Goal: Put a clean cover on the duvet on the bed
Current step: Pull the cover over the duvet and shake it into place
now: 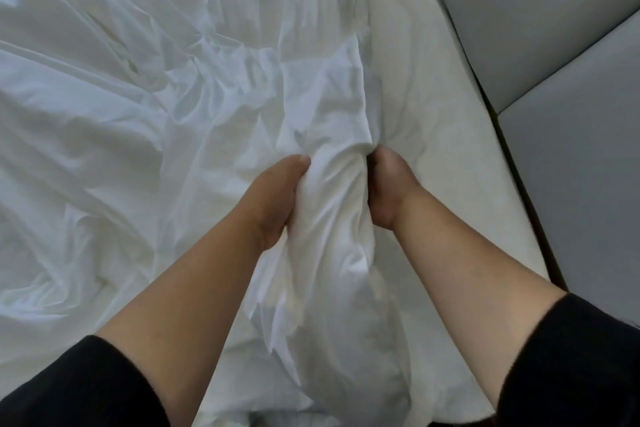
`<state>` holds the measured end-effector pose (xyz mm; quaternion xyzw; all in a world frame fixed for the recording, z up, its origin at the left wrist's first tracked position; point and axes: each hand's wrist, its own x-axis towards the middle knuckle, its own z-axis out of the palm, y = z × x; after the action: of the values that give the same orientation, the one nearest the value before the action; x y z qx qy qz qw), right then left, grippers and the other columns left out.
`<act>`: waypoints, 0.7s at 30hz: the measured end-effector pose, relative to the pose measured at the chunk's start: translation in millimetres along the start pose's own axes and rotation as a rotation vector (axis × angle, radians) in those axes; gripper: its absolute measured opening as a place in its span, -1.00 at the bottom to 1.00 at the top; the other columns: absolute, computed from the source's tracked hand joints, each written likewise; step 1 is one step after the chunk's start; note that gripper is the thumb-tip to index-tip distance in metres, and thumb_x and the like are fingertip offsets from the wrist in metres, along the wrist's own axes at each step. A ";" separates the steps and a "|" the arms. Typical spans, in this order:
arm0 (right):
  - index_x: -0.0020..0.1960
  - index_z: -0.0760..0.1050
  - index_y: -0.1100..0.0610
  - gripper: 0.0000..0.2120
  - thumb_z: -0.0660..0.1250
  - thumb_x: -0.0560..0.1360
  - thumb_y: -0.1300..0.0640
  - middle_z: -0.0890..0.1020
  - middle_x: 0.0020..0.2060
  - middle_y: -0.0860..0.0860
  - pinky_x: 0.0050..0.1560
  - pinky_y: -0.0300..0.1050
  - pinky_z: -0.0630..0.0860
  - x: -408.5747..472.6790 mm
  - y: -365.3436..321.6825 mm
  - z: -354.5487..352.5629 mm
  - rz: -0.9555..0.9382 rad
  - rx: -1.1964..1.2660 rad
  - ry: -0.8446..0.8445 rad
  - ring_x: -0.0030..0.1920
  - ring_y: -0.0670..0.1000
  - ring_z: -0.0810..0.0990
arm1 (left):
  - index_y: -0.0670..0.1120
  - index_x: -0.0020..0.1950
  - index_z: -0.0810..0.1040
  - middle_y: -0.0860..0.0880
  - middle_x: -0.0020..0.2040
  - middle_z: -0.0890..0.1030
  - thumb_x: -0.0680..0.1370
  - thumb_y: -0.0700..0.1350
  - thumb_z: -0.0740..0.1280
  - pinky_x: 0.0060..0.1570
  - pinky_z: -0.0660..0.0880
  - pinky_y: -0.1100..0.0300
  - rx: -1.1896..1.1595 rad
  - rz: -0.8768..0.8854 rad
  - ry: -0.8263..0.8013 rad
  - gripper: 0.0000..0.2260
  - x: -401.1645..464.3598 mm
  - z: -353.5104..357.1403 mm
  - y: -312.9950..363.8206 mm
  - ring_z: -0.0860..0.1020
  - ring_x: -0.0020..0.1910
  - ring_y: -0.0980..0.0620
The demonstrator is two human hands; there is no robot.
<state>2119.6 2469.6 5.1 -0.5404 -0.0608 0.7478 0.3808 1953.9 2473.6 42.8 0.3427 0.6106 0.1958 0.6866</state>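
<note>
Head view: crumpled white cover (322, 135), bunched between both hands' grip.

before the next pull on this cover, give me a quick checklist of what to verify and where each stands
1. Left hand grips the bunched white cover: ok.
2. Right hand grips the same bunch: ok.
3. Hands on opposite sides of the bunch: ok.
4. Duvet corner caught inside the grip: cannot tell.
5. Rest of the cover lying smooth: not ok, heavily creased.
6. Cover opening located: cannot tell.
</note>
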 end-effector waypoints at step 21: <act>0.33 0.30 0.17 -0.24 0.55 0.37 -0.22 0.52 0.08 0.01 0.05 -0.01 0.46 -11.1 0.7 25.8 -0.309 -1.328 0.378 0.09 0.09 0.53 | -0.08 0.15 0.43 -0.07 -0.07 0.54 0.56 -0.02 0.31 -0.09 0.44 0.06 0.555 0.081 0.430 -0.78 19.6 -157.1 -87.3 0.53 -0.07 -0.15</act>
<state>2098.6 2470.4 23.8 -0.7643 -0.5130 0.3832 0.0766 1791.5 2463.3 -36.0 0.4911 0.7571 0.1173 0.4146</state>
